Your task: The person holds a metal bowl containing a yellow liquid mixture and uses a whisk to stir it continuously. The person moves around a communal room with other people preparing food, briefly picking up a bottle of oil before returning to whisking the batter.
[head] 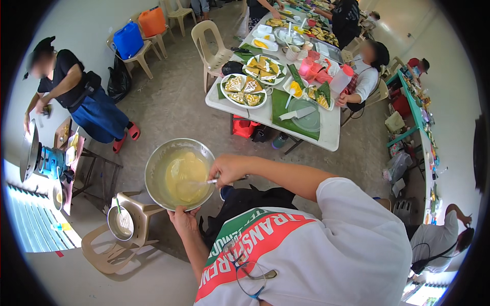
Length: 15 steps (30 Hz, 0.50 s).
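Note:
A large metal mixing bowl [154, 178] is held up in front of me, tilted so that its inside shows. My left hand [184, 222] grips the bowl's lower rim, with part of the fingers hidden beneath it. Pale yellow batter [184, 164] covers the bottom of the bowl. My right hand [228, 170] is closed round the handle of a whisk [197, 184], at the bowl's right rim. The whisk's head sits in the batter and looks blurred.
A plastic chair [109, 254] at lower left bears a smaller bowl [110, 222] with a whisk inside. Ahead, a white table [256, 116] holds plates of decorated wedges [245, 90] and a knife [297, 113] on banana leaf. At left, a person [69, 76] stands by a gas stove [53, 162].

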{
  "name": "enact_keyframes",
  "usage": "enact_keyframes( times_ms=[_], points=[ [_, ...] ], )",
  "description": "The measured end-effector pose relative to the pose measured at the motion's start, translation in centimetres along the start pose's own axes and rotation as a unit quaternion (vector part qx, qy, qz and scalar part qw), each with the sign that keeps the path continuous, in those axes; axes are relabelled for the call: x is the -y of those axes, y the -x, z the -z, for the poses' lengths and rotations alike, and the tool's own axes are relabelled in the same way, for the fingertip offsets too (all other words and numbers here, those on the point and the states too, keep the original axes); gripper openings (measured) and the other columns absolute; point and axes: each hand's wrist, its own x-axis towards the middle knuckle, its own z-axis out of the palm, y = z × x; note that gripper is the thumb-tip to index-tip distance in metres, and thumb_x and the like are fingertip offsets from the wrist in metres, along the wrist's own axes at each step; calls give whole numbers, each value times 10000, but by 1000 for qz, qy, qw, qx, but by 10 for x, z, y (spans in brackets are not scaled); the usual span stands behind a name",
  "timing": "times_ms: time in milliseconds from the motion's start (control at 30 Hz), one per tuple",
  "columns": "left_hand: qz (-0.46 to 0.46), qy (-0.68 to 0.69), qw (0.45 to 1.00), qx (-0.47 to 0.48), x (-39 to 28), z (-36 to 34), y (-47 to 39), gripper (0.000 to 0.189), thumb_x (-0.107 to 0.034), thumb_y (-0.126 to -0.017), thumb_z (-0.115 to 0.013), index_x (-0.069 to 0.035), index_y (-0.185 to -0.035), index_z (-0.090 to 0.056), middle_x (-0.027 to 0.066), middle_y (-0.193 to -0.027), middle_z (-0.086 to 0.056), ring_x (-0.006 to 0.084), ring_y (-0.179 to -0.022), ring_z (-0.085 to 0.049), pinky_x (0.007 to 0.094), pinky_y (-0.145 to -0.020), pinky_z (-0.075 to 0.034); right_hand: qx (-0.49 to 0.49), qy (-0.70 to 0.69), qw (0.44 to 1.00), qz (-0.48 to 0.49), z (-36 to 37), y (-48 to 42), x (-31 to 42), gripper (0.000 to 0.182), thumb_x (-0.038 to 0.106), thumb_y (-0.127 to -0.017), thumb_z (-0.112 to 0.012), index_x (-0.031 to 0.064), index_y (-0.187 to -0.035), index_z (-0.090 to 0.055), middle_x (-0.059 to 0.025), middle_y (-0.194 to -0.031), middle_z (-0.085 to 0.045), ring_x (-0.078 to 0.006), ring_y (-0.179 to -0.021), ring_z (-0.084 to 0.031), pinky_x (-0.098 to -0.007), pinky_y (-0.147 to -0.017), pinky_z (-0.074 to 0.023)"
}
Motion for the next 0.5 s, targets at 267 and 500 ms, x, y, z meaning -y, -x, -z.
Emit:
enact_keyframes(
  times_ms=[267,500],
  points=[
    [19,1,1000,-3,2,8,-2,707,79,-716,-439,-106,-1386,-311,188,-1208,-542,384,-887,-663,459,-523,-632,79,-18,996,46,-9,4,0,412,197,-680,-710,135,-1088,-706,-143,-823,-697,-306,-767,-670,-393,-672,-511],
    [6,16,1000,16,0,9,-6,725,97,-722,-430,-83,-1411,-290,223,-1242,-511,406,-893,-663,477,-539,-642,-8,58,998,14,-20,-2,-12,396,202,-696,-702,143,-1087,-708,-150,-842,-698,-311,-776,-671,-395,-672,-510]
  ],
)
